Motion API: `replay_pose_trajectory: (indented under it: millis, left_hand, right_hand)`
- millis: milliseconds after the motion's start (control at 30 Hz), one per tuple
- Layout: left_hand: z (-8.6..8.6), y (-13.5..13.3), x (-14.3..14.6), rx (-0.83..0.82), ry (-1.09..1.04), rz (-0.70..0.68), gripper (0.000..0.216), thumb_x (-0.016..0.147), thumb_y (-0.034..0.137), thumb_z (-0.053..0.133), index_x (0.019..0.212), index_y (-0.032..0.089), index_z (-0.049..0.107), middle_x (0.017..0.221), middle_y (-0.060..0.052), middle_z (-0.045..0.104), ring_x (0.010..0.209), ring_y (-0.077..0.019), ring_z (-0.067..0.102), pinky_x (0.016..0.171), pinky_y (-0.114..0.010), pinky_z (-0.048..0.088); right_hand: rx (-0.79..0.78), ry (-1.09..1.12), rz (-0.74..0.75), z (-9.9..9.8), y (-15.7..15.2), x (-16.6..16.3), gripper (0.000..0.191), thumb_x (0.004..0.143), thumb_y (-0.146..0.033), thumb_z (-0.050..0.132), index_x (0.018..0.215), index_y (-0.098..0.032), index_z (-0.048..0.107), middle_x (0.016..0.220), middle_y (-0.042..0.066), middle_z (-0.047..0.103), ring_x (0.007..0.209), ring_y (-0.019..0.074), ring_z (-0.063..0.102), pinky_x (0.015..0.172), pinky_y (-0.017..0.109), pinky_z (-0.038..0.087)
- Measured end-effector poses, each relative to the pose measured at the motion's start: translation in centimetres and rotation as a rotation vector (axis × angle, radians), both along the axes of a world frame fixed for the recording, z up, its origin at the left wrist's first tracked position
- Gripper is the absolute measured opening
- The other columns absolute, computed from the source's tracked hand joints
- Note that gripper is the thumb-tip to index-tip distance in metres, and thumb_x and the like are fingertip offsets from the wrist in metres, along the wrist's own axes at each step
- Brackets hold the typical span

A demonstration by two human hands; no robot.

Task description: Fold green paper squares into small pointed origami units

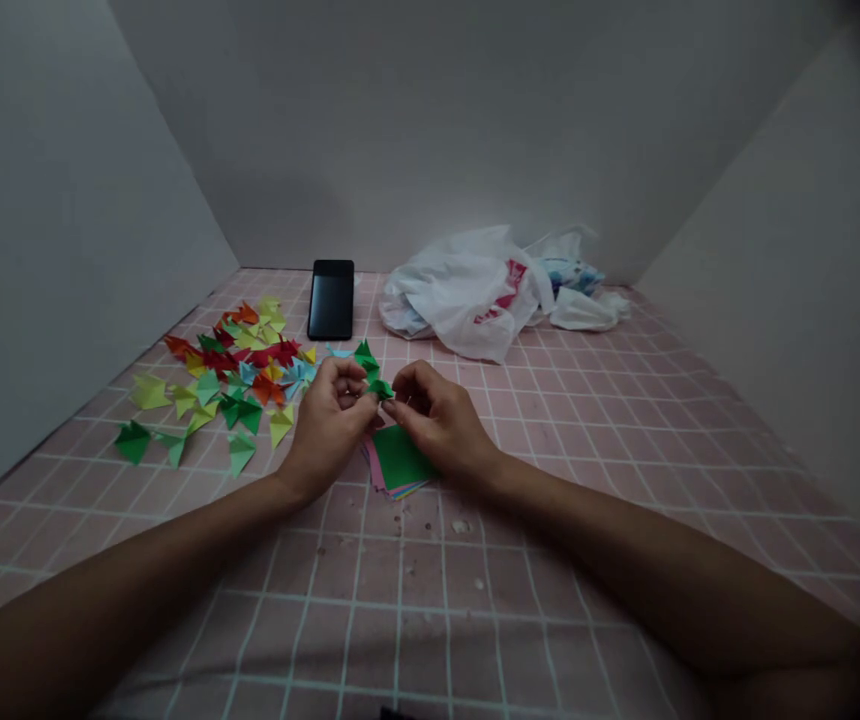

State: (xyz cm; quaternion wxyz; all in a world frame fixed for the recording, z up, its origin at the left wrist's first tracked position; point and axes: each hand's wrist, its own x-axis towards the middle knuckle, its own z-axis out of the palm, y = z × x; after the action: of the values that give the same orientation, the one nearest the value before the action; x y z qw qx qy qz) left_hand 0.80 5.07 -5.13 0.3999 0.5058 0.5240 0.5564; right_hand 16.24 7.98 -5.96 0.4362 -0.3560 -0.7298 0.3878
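Note:
My left hand [332, 418] and my right hand [436, 415] meet over the pink tiled floor, fingers pinched together on a small green folded paper piece [380, 389]. Just beneath the hands lies a small stack of coloured paper squares [400, 462] with a green sheet on top. A second green folded piece [365, 357] lies just beyond my left fingers.
A spread of several folded paper pieces [227, 380] in green, yellow, red, orange and blue covers the floor at left. A black phone [332, 298] lies further back. A crumpled white plastic bag [486, 290] sits at the back right. Grey walls enclose three sides.

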Motion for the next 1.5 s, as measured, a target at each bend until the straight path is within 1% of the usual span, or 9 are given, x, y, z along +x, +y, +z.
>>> replay_pose_trajectory:
  millis: [100,167,333,500,700,933,1133,1367,1500]
  left_hand:
    - [-0.1,-0.4,0.3,-0.026,-0.05,-0.059,0.035,0.076,0.021,0.07,0.106,0.02,0.052,0.074,0.006,0.058,0.057,-0.0113,0.064,0.054,-0.023,0.054]
    - [-0.2,-0.5,0.4,-0.048,-0.085,-0.076,0.037,0.076,0.021,0.071,0.108,0.02,0.053,0.076,0.006,0.058,0.059,-0.0108,0.065,0.056,-0.023,0.055]
    - [-0.1,-0.6,0.4,-0.048,-0.139,-0.121,0.033,0.076,0.024,0.075,0.103,0.019,0.058,0.083,0.003,0.063,0.067,-0.0105,0.068,0.063,-0.022,0.057]
    - [0.1,-0.6,0.5,0.028,-0.142,-0.139,0.031,0.075,0.025,0.077,0.1,0.019,0.06,0.087,0.002,0.066,0.071,-0.01,0.068,0.068,-0.022,0.06]
    - [0.5,-0.8,0.5,0.122,-0.075,-0.12,0.025,0.075,0.022,0.075,0.096,0.021,0.061,0.085,0.003,0.066,0.067,-0.0094,0.067,0.066,-0.022,0.061]
    - [0.8,-1.0,0.5,0.147,0.001,-0.078,0.014,0.076,0.021,0.074,0.085,0.019,0.064,0.076,0.003,0.067,0.065,-0.0108,0.068,0.064,-0.022,0.061]
    - [1.0,-1.0,0.4,0.142,-0.033,-0.102,0.018,0.075,0.022,0.076,0.087,0.018,0.063,0.077,0.002,0.068,0.064,-0.0121,0.07,0.063,-0.023,0.062]
    - [1.0,-0.7,0.3,0.078,-0.058,-0.172,0.02,0.076,0.026,0.075,0.09,0.017,0.063,0.072,0.002,0.067,0.063,-0.0123,0.069,0.063,-0.025,0.062]
    - [1.1,-0.6,0.3,0.045,-0.058,-0.175,0.02,0.073,0.023,0.075,0.087,0.017,0.061,0.071,0.003,0.064,0.062,-0.0105,0.065,0.058,-0.022,0.06]
  right_hand:
    - [0.022,0.015,-0.026,-0.2,0.0,0.0,0.01,0.083,-0.02,0.063,0.082,-0.021,0.053,0.073,-0.003,0.055,0.065,0.0126,0.048,0.06,0.026,0.038]
    - [0.026,0.034,-0.02,-0.5,0.0,0.0,0.008,0.083,-0.018,0.061,0.082,-0.02,0.053,0.074,-0.002,0.055,0.067,0.0129,0.05,0.062,0.026,0.039]
    - [0.048,0.093,0.001,-0.9,0.0,0.1,0.007,0.086,-0.014,0.058,0.087,-0.021,0.056,0.077,-0.002,0.056,0.069,0.0129,0.053,0.065,0.026,0.042]
    - [0.158,0.138,0.029,-0.8,-0.1,0.2,0.013,0.088,-0.01,0.057,0.095,-0.021,0.058,0.089,0.001,0.061,0.075,0.0131,0.056,0.068,0.027,0.046]
    - [0.354,0.094,0.03,-0.7,-0.1,0.6,0.014,0.095,-0.013,0.056,0.1,-0.023,0.063,0.093,0.004,0.063,0.083,0.0161,0.06,0.07,0.03,0.049]
    - [0.461,0.085,0.012,-0.5,-0.3,0.8,0.019,0.095,-0.009,0.053,0.098,-0.022,0.065,0.088,0.004,0.06,0.081,0.0154,0.061,0.068,0.029,0.049]
    - [0.424,0.084,0.013,-0.4,-0.2,0.8,0.015,0.096,-0.014,0.052,0.097,-0.023,0.065,0.089,0.004,0.062,0.081,0.0165,0.06,0.068,0.03,0.048]
    - [0.286,0.11,-0.011,-0.3,0.1,0.6,0.007,0.092,-0.016,0.058,0.088,-0.021,0.059,0.083,0.002,0.058,0.077,0.0159,0.056,0.069,0.03,0.044]
    - [0.183,0.109,0.009,-0.3,0.1,0.6,0.005,0.092,-0.019,0.059,0.087,-0.021,0.058,0.085,0.002,0.057,0.077,0.016,0.056,0.065,0.029,0.043]
